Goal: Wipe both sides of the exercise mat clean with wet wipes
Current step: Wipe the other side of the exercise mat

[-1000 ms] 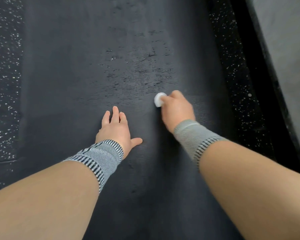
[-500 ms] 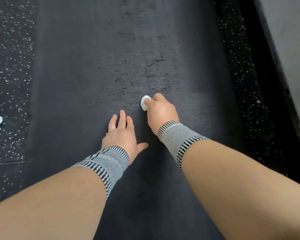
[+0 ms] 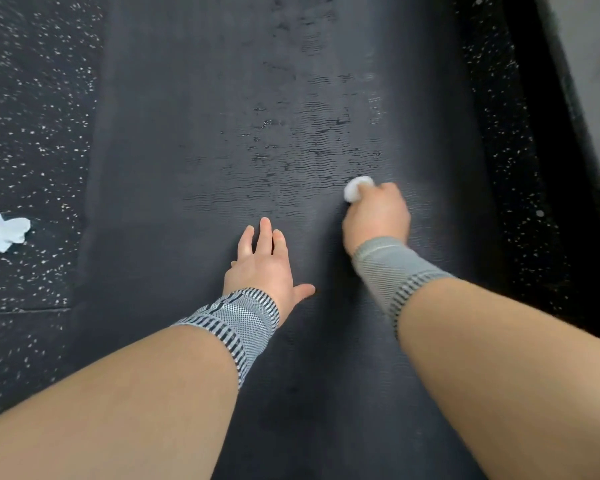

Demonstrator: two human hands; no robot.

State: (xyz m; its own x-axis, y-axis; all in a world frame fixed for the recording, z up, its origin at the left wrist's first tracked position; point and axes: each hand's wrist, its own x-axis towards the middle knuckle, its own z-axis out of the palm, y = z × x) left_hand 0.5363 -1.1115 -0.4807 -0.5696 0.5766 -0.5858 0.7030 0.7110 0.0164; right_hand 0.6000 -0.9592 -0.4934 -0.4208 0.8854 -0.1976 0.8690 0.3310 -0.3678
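My right hand (image 3: 378,216) gripped a balled wet wipe (image 3: 355,188) at two o'clock; my left hand (image 3: 264,265) pressed flat, fingers straight, on the exercise mat (image 3: 174,140). I judged this side half wiped, the underside untouched.

I see a dark speckled floor (image 3: 32,116) with a dark grey exercise mat (image 3: 187,98) lying flat on it, running from 6 to 12 o'clock through the middle. A crumpled white wipe (image 3: 3,231) sits on the floor at 9 o'clock, near the mat's left edge but apart from it.
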